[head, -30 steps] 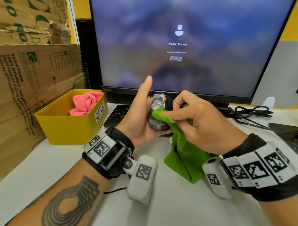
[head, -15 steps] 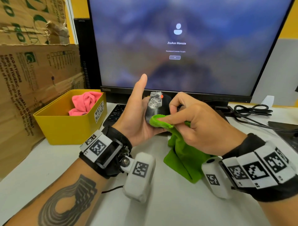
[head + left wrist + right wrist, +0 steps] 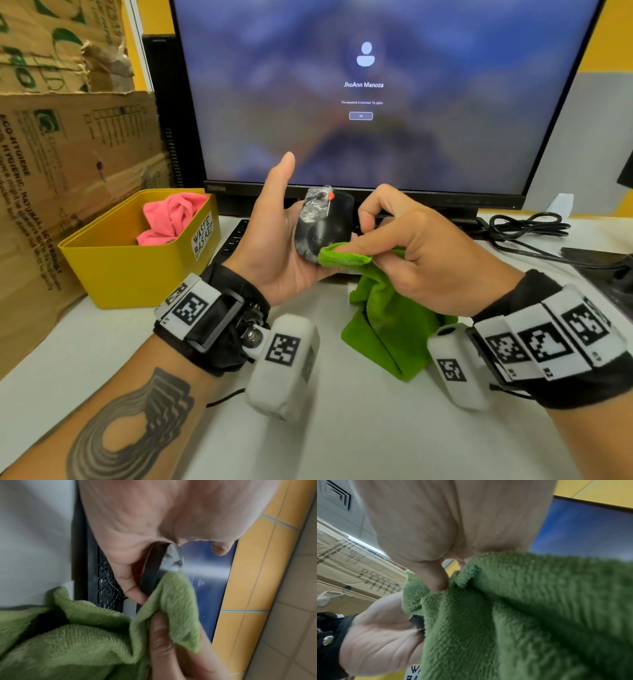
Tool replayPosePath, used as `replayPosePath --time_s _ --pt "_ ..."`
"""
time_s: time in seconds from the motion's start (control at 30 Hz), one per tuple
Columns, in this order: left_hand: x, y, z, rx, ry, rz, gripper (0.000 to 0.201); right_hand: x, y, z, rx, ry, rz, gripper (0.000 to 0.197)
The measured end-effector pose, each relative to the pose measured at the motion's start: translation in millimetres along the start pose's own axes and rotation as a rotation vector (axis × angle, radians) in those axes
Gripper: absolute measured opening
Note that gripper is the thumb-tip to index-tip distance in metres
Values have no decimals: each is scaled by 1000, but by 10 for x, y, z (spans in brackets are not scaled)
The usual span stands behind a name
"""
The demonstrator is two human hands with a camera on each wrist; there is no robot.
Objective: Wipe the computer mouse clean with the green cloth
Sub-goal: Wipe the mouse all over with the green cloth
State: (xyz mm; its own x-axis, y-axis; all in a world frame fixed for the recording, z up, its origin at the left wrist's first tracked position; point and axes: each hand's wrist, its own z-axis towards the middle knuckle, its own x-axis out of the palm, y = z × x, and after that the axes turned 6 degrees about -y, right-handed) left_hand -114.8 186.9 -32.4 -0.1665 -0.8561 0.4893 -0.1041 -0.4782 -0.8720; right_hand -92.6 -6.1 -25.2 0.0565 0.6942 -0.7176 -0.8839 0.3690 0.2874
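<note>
Workspace: white desk [image 3: 342, 445] is carrying a lit monitor [image 3: 376, 102], with a keyboard [image 3: 236, 236] lying at its foot.
Left hand [image 3: 274, 250]: I am cradling the computer mouse [image 3: 322, 222] in the palm, fingers curled under it, thumb standing free, so the top shell is facing up for wiping.
Mouse: it is sitting raised off the desk in front of the monitor, grey smears showing on its front left half.
Right hand [image 3: 421, 253]: I am pinching a fold of the green cloth [image 3: 387, 322] and pressing it against the mouse's near end; the rest is trailing down to the desk.
Progress, judged: wiping is under way, smears remaining.
Clearance: the yellow waste basket [image 3: 113, 270] holding a pink cloth [image 3: 171, 216] is standing well apart on the left; cables [image 3: 527, 226] are lying off to the right; the monitor's edge is sitting just behind the mouse, limiting forward strokes.
</note>
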Motion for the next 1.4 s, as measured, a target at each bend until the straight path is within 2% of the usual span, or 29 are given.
replayPosePath --time_s 0.17,0.27,0.4,0.57,0.67,0.77,0.83,0.9,1.03,1.17,1.27,1.4 --pt "22 -3 2 9 -64 59 93 -113 -60 -6 40 -36 -29 54" --pt "45 1 -23 -19 -58 22 103 -48 -26 9 11 -40 11 55" --pt "62 3 -39 -28 -25 -21 105 -32 -38 7 19 6 39 51" --pt "48 -11 -34 -27 -62 5 98 -98 -95 -20 76 -60 41 52" --pt "25 -26 -32 -32 -67 17 103 -51 -87 -8 67 -92 62 47" --pt "26 -45 -44 -29 -46 -10 103 -5 -69 2 58 -67 108 38" --pt "39 -52 -52 -24 -49 -9 102 -16 -64 1 64 -56 124 39" --pt "49 -44 -58 -23 -71 13 99 -49 -78 3 81 -97 142 43" --pt "114 -13 -79 -47 -21 26 83 -75 -52 9 118 -177 188 30" --pt "108 -8 -81 -48 -26 30 99 -20 -17 0 66 -91 221 36" --pt "99 -25 -88 -45 -37 24 102 -48 -52 -7 81 -42 209 44" --pt "105 -33 -85 -53 -46 8 102 -130 -103 -5 111 -162 204 36"
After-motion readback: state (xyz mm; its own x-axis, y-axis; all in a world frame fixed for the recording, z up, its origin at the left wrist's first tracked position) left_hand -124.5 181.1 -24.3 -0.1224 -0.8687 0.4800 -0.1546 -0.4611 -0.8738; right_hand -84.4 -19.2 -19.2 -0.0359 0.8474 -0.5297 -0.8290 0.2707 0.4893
